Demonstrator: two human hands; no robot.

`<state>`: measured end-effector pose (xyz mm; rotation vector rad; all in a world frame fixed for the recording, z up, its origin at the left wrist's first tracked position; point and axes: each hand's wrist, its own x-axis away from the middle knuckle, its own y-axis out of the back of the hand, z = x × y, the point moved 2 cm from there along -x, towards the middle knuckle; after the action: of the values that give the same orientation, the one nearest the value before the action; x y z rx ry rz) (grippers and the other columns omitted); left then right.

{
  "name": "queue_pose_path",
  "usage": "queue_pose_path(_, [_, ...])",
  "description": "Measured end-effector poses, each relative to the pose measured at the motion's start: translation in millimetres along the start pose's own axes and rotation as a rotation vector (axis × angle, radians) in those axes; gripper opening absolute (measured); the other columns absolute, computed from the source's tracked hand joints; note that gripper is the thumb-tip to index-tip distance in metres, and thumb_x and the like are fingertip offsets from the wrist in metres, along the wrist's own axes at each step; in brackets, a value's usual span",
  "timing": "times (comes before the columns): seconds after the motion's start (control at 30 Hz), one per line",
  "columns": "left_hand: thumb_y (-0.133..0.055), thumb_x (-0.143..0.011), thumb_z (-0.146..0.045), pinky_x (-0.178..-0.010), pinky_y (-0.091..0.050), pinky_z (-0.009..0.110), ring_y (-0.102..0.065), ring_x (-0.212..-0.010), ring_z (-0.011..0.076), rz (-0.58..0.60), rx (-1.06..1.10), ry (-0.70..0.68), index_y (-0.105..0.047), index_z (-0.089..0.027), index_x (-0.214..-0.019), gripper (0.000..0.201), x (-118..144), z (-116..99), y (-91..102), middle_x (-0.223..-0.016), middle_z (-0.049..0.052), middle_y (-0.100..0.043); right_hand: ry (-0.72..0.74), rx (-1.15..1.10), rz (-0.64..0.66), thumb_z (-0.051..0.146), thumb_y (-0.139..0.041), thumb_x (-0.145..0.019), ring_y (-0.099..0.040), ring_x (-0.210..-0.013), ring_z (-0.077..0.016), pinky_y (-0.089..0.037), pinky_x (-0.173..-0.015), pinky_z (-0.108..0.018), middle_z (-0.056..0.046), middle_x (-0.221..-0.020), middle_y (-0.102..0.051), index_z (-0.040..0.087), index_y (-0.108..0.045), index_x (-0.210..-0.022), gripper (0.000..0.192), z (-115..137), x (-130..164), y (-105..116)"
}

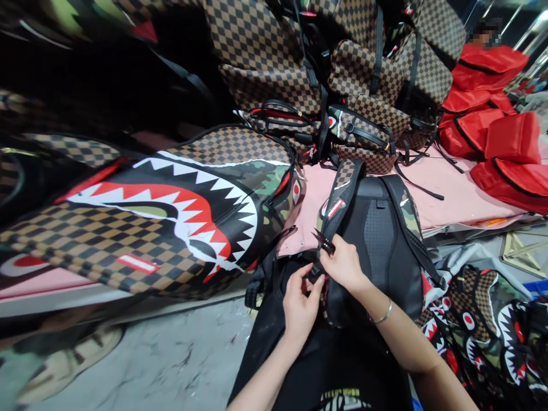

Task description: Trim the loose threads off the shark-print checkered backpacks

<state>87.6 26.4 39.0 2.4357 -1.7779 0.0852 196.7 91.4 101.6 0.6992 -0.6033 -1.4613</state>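
So my right hand [343, 267]'s curled around some dark snips [324, 242], my left hand [302, 299]'s got thumb and fingers pinched on a bit of black strap [316, 272], and the backpack [379, 242]'s right in front of me, back panel showing, by the pink table [447, 197].

One left hand [302, 299] and one right hand [345, 265] were counted; also one pair of snips [329, 246], one bracelet [387, 311], one black-backed backpack [379, 234] and one large shark-mouth backpack [141, 231]. At least three red bags [514, 185] were tallied; checkered bags [257, 43], heaped, could not be counted.
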Motion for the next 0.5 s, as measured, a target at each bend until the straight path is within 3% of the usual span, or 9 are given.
queue_pose_path(0.1, [-0.068,-0.066,-0.037,-0.095,-0.036,0.034,-0.055,-0.097,0.0202,0.031,0.115,0.085,-0.061,-0.019,-0.102,0.041,-3.9,4.0,4.3,-0.106,0.007,-0.062,0.035,-0.079,0.089,0.033,-0.056,-0.077,-0.055,-0.056,-0.0131,-0.039,-0.056,-0.022,0.003,-0.060,-0.056,0.021,-0.053,-0.083,0.014,-3.0,-0.6,2.2])
queue_pose_path(0.2, [-0.067,-0.067,-0.040,-0.095,-0.038,0.036,-0.058,-0.099,0.0217,0.068,0.277,0.214,-0.061,-0.017,-0.103,0.044,-4.7,6.4,7.5,-0.102,0.007,-0.066,0.078,-0.127,0.109,0.039,-0.056,-0.078,-0.055,-0.057,-0.0132,-0.040,-0.058,-0.023,0.005,-0.064,-0.056,0.021,-0.050,-0.093,0.024,-9.1,7.4,9.1])
queue_pose_path(0.3, [-0.067,-0.066,-0.040,-0.080,-0.048,0.036,-0.064,-0.085,0.0232,0.120,0.430,0.368,-0.062,-0.013,-0.099,0.043,-3.9,6.3,7.7,-0.086,0.009,-0.070,0.144,-0.135,0.037,0.034,-0.046,-0.086,-0.055,-0.060,-0.0135,-0.042,-0.062,-0.025,0.003,-0.070,-0.058,0.019,-0.046,-0.103,0.023,-24.8,17.4,15.7])
queue_pose_path(0.4, [-0.069,-0.065,-0.030,-0.065,-0.050,0.031,-0.066,-0.070,0.0208,0.150,0.532,0.508,-0.063,-0.012,-0.089,0.030,-3.6,5.7,6.0,-0.075,0.008,-0.070,0.321,-0.109,-0.088,0.030,-0.048,-0.086,-0.057,-0.073,-0.0154,-0.044,-0.070,-0.027,-0.003,-0.080,-0.062,0.017,-0.053,-0.098,0.019,-46.4,25.6,15.0])
queue_pose_path(0.5, [-0.065,-0.069,-0.019,-0.060,-0.050,0.026,-0.065,-0.063,0.0176,0.144,0.601,0.598,-0.061,-0.013,-0.084,0.017,-4.2,5.4,4.0,-0.070,0.007,-0.070,0.497,-0.078,-0.190,0.029,-0.054,-0.084,-0.057,-0.080,-0.0174,-0.045,-0.075,-0.031,-0.006,-0.084,-0.064,0.017,-0.060,-0.091,0.015,-63.5,31.0,7.5])
